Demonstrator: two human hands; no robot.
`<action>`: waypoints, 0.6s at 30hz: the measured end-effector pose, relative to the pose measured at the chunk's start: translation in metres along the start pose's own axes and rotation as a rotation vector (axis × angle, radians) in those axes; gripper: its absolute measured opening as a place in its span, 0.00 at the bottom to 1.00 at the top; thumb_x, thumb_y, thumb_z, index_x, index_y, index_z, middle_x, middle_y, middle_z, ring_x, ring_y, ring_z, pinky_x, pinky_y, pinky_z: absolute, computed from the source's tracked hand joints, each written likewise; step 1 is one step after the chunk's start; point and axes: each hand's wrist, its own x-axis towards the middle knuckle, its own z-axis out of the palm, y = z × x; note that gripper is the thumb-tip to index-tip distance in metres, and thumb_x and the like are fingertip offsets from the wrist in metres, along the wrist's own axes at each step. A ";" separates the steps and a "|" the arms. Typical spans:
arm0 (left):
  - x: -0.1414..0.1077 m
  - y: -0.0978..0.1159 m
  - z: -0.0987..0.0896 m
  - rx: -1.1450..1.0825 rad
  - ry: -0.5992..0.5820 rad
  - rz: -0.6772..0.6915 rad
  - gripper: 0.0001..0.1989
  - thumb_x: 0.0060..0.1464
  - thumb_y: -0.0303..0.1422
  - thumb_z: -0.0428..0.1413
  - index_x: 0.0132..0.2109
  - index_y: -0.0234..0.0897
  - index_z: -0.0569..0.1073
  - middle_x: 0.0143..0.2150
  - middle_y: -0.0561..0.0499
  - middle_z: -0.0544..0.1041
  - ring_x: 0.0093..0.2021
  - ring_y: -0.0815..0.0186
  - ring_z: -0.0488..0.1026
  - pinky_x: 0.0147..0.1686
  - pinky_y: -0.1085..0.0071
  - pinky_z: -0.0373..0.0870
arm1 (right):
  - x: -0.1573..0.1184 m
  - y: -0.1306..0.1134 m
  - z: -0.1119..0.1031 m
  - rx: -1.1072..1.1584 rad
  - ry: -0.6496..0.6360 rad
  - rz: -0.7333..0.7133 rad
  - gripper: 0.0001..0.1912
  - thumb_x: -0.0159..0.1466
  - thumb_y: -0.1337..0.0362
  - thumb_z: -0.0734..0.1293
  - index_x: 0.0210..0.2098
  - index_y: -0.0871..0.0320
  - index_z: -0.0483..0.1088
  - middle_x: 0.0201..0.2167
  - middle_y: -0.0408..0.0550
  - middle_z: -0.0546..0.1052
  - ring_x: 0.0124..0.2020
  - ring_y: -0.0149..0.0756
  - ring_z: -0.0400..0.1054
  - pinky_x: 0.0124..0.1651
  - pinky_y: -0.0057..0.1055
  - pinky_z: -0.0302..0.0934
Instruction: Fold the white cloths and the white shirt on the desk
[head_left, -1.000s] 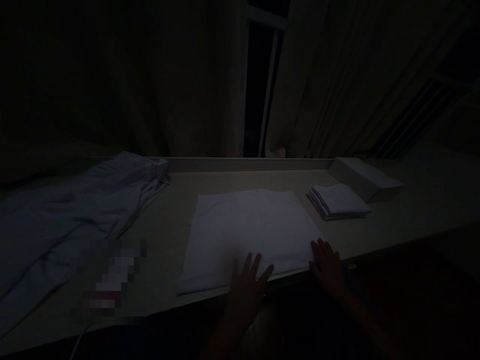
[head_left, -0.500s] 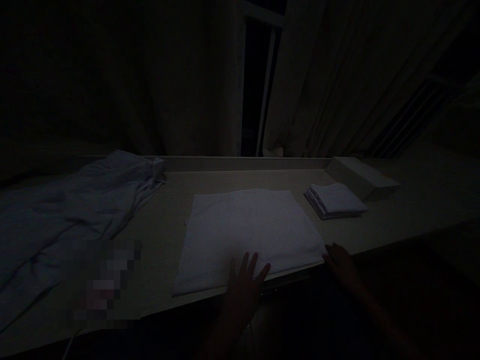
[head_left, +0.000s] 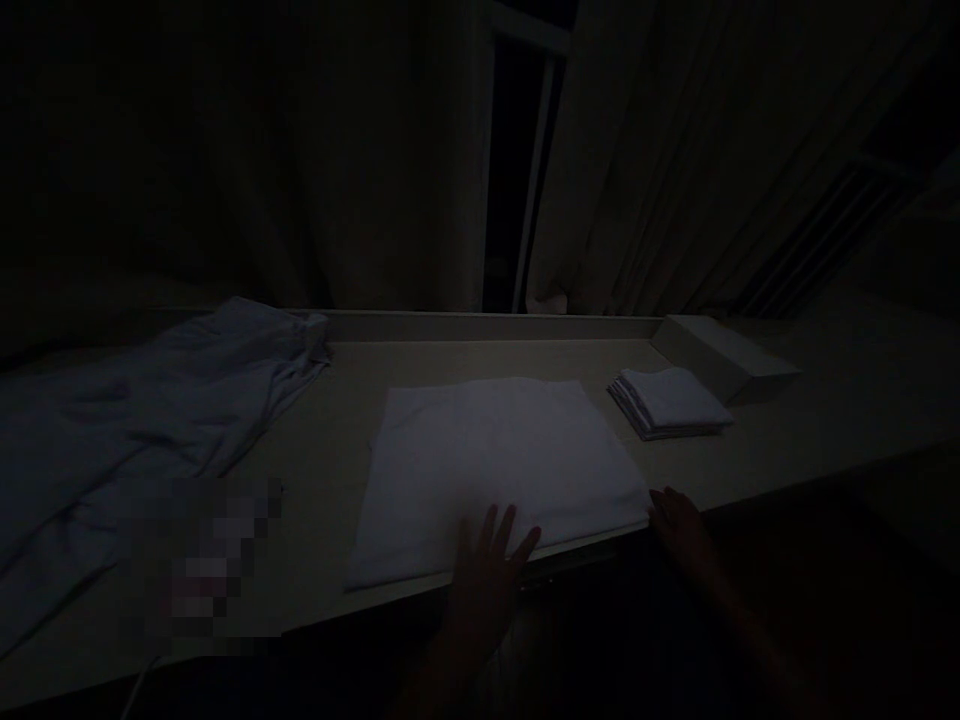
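A white cloth [head_left: 495, 450] lies spread flat on the pale counter, its near edge along the counter's front edge. My left hand [head_left: 487, 565] rests on the near part of the cloth, fingers spread. At the near right corner, my right hand [head_left: 681, 525] has its fingers bent in close to the edge, seemingly pinching that corner; the dim light hides the exact contact. Right of the cloth sits a neat stack of folded white cloths [head_left: 671, 400].
A heap of crumpled light cloth [head_left: 165, 400] covers the counter's [head_left: 315, 540] left end. In front of it is a blurred-out patch [head_left: 210, 560] with a cord [head_left: 141, 685]. A pale box [head_left: 727, 355] stands behind the stack. Curtains [head_left: 390, 150] hang along the back.
The view is slightly darker. Both hands and the cloth stay almost exactly where they were.
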 end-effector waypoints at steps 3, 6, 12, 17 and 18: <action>0.000 0.000 0.000 0.003 0.014 -0.001 0.35 0.59 0.44 0.52 0.68 0.62 0.46 0.72 0.50 0.50 0.70 0.47 0.47 0.62 0.35 0.43 | -0.001 -0.004 -0.002 -0.008 0.025 -0.018 0.27 0.68 0.53 0.52 0.56 0.61 0.68 0.59 0.58 0.67 0.63 0.50 0.56 0.62 0.49 0.53; 0.000 0.000 -0.001 0.000 0.027 0.000 0.35 0.58 0.46 0.53 0.68 0.62 0.47 0.72 0.50 0.51 0.70 0.47 0.48 0.62 0.35 0.44 | 0.000 -0.009 -0.006 -0.008 0.029 -0.043 0.25 0.68 0.56 0.51 0.54 0.60 0.70 0.57 0.57 0.69 0.62 0.49 0.57 0.62 0.49 0.53; -0.001 0.001 0.003 0.007 0.068 -0.004 0.33 0.58 0.46 0.52 0.68 0.62 0.50 0.71 0.50 0.53 0.69 0.47 0.50 0.62 0.35 0.46 | 0.001 -0.022 -0.019 -0.043 0.130 -0.061 0.25 0.69 0.57 0.50 0.54 0.60 0.70 0.55 0.59 0.72 0.60 0.49 0.61 0.61 0.52 0.54; 0.005 0.001 -0.006 -0.046 0.104 -0.017 0.29 0.60 0.46 0.50 0.67 0.56 0.56 0.65 0.50 0.65 0.65 0.52 0.61 0.62 0.41 0.52 | -0.003 -0.082 -0.030 -0.063 0.186 -0.239 0.24 0.70 0.56 0.52 0.59 0.58 0.65 0.62 0.57 0.65 0.67 0.50 0.50 0.64 0.58 0.47; 0.007 -0.001 -0.010 -0.061 0.117 -0.023 0.27 0.61 0.45 0.49 0.66 0.52 0.58 0.63 0.49 0.68 0.63 0.55 0.64 0.62 0.44 0.54 | -0.005 -0.101 -0.030 -0.025 0.156 -0.310 0.24 0.70 0.57 0.53 0.61 0.58 0.62 0.63 0.56 0.64 0.67 0.48 0.50 0.65 0.56 0.48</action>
